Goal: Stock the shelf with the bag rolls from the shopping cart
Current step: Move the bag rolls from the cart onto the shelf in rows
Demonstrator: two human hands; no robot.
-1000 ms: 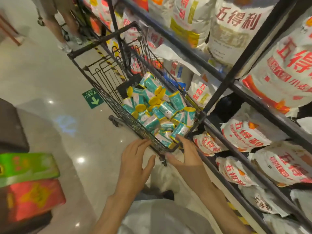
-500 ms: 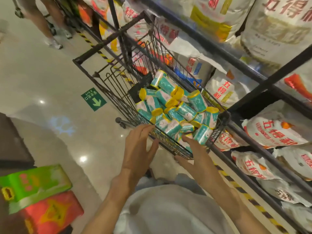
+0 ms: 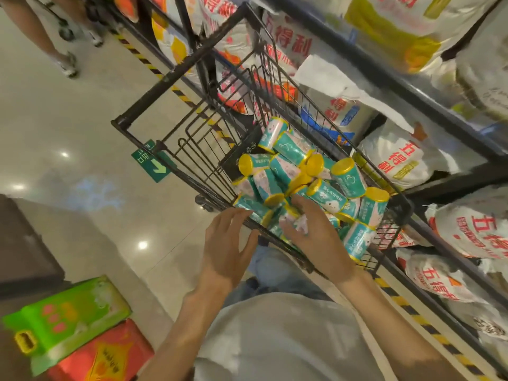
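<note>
- Over the near rim of the shopping cart point(image 3: 189, 68) is where it's all happening: the right hand point(image 3: 316, 237) reaches across the rim and lies on top of the pile of bag rolls point(image 3: 310, 188), while the left hand point(image 3: 226, 248) hovers just outside that same rim.
- Grip state: the right hand's fingers are slightly bent over a pale roll at the near edge of the pile, touching it, but honestly I can't tell if they've closed round it, since the hand covers most of that roll. The left hand is spread wide, fingers relaxed, holding nothing.
- The rolls are all bunched in the cart's near end, teal wrappers with yellow caps, lying every which way. No shared long axis, so each grab probably needs its own wrist angle.
- The key bit: the right hand is clearly nearer. The pile sits directly under and just beyond its fingertips, toward the cart's far end. The left would have to cross the rim first.
- The shelf point(image 3: 428, 86) runs along the cart's right side, stuffed with big white flour sacks point(image 3: 395, 158). I can't make out any open spot for rolls, and the shelf's lower levels are cut off.
- Everything's motion-blurred, so label print is mostly unreadable.
</note>
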